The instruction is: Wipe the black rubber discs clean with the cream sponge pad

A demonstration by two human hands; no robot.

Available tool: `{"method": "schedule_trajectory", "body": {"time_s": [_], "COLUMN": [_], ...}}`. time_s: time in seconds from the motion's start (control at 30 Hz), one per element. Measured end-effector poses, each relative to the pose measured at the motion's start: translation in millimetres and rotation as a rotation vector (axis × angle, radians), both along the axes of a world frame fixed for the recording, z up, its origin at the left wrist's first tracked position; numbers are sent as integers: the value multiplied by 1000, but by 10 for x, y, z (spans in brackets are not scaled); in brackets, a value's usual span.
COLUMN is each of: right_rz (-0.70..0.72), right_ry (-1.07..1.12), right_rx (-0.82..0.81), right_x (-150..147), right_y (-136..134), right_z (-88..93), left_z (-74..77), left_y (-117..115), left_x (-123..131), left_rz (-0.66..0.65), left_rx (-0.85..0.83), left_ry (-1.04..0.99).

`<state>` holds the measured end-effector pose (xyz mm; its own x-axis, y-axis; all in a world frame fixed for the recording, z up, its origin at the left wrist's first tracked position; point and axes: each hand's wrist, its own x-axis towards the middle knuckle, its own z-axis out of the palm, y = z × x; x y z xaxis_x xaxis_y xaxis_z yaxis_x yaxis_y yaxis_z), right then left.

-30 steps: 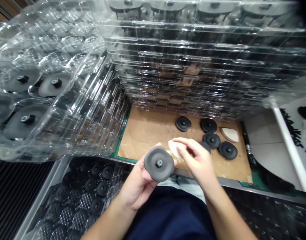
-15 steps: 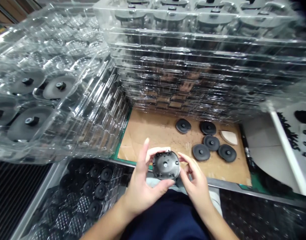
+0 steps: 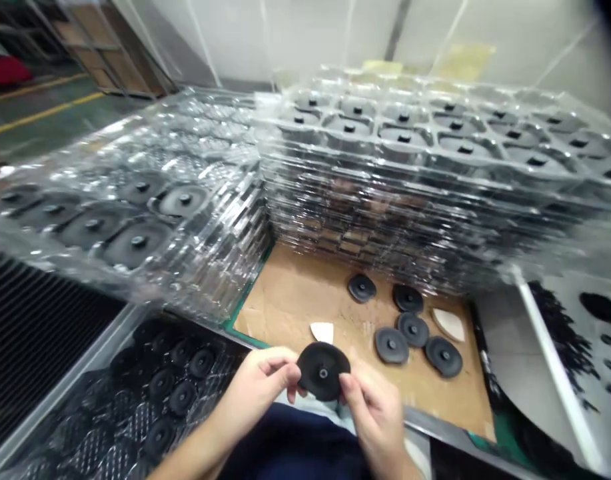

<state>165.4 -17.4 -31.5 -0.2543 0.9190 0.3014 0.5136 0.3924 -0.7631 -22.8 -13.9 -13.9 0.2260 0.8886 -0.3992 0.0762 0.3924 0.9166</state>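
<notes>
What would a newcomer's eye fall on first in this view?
Probably the tall stack of clear plastic trays at the back, with rounded grey parts in its top tray. Next, the black disc at lower centre, held by its edges between left hand and right hand. Then five loose dark discs on the brown cardboard.

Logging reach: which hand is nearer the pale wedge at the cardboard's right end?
Right. The right hand is lower in the picture and left of the pale wedge; the left hand is farther left, beyond the held black disc.
</notes>
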Motion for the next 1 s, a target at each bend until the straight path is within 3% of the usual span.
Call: {"method": "schedule_trajectory", "body": {"time_s": [0.13, 0.27, 0.4, 0.5, 0.73, 0.87, 1.0], "right_rz": [187, 333, 338, 267, 155, 99, 80], "right_ry": [-52, -172, -301, -382, -498, -573, -632], "right_rx": [-149, -273, -388, -454, -532, -516, -476], "right_x": [-97, 6, 78, 69, -3, -33, -59], "right_y": [-122, -70, -6, -12, -37, -50, -66], "right_z": [-426, -771, -915, -917, -870, -848, -857], "left_z": [-296, -650, -931, -1189, -1781, -1971, -2066], "left_y": [-268, -857, -1548, -1863, -2033, -2031, -2090], "left_x": [-330, -1059, -1755, -2069, -2453, -2580, -2526], "left_rz": [51, 217, 413, 541, 749, 863, 964], "left_rx": [-61, -166, -234, -260, -154, -68, 0], "left_ry": [204, 581, 888, 1060, 1236, 1282, 1333]}}
